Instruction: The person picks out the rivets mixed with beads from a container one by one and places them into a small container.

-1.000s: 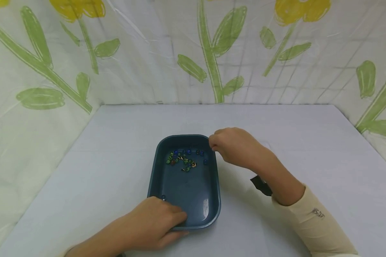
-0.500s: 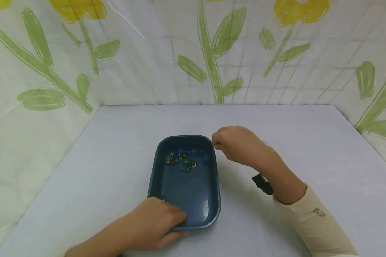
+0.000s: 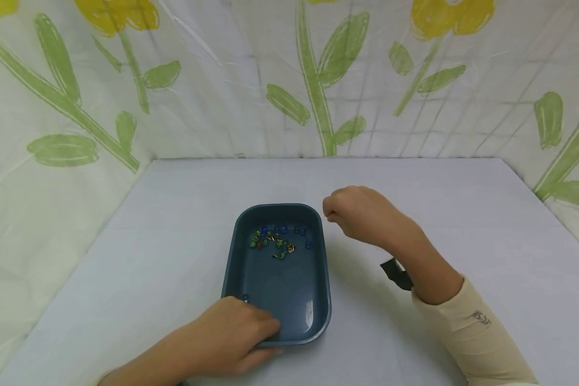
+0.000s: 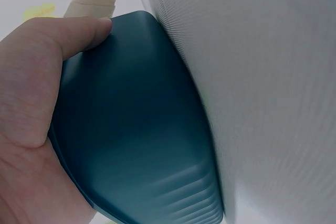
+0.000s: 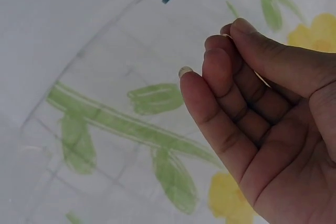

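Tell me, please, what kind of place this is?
Probably a small set made for recording, not a lived-in room. A plain pale table is walled on three sides by a thin sheet printed with flowers. On it stands only a blue tray of small beads, the left hand holding its near edge.

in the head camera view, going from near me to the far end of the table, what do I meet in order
left hand gripping the tray's near rim → lone blue bead in the tray's near corner → bare floor of the blue tray → cluster of coloured beads → right hand beside the far right corner → floral curtain.
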The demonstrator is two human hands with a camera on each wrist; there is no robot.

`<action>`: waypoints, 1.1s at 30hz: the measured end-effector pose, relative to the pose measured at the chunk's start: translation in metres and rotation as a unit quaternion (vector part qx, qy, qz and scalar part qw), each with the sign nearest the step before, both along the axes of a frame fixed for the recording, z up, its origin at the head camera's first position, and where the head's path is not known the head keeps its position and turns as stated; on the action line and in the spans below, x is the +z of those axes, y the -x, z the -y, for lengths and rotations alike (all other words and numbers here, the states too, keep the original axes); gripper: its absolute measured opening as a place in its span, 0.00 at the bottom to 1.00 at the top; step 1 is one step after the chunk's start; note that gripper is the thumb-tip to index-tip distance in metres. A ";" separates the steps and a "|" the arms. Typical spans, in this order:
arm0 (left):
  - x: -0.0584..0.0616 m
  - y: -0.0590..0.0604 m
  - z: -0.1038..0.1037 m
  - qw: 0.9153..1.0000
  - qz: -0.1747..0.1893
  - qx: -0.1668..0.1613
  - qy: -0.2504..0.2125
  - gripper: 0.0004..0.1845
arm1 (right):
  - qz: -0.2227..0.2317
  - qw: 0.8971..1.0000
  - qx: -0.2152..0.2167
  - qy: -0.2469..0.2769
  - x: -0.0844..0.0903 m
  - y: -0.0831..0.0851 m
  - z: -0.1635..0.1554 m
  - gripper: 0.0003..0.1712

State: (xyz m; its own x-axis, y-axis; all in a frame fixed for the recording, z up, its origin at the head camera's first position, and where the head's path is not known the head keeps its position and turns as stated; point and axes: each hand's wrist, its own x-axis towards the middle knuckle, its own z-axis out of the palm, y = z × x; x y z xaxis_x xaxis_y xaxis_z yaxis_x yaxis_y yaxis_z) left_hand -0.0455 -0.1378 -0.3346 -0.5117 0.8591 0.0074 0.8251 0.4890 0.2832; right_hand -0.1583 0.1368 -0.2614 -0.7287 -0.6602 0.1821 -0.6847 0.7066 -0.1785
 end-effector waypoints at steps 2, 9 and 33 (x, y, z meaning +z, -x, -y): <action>0.000 0.000 0.000 1.000 -0.001 -0.001 -0.002 0.17 | 0.002 1.000 -0.001 -0.001 0.000 0.001 0.000 0.07; 0.000 0.000 0.000 1.000 -0.004 -0.002 -0.003 0.17 | 0.006 1.000 -0.008 -0.004 0.001 0.002 -0.002 0.06; 0.001 0.000 -0.001 1.000 -0.002 0.000 0.001 0.17 | 0.037 0.999 -0.029 -0.006 0.002 0.010 -0.009 0.10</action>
